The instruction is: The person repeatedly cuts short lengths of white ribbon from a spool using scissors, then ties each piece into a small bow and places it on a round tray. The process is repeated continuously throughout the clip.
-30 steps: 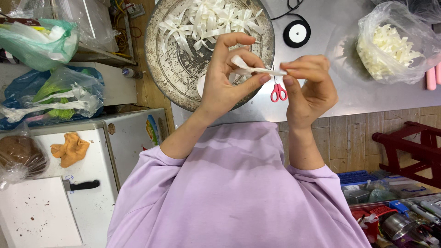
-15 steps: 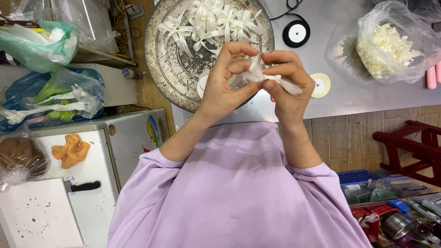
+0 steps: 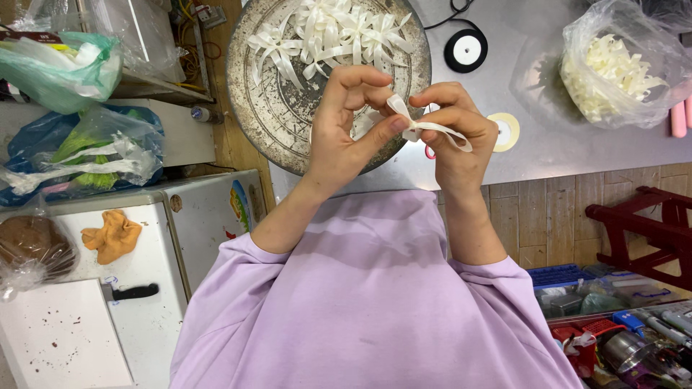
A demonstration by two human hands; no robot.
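Both hands, left hand (image 3: 346,130) and right hand (image 3: 454,133), pinch a white ribbon bow (image 3: 414,126) (fingers clamped) above the round metal tray's (image 3: 267,122) near edge.

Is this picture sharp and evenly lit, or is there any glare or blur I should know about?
Head view: sharp overall, both hands and the white ribbon crisp; soft even light, a faint sheen on the grey table; straight edges bend slightly near the corners.

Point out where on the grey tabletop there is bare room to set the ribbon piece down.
Bare grey tabletop lies between the yellow tape roll and the clear bag of ribbon pieces, and along the near edge below both. The round metal tray is crowded at its far half with finished bows; its near part is bare.
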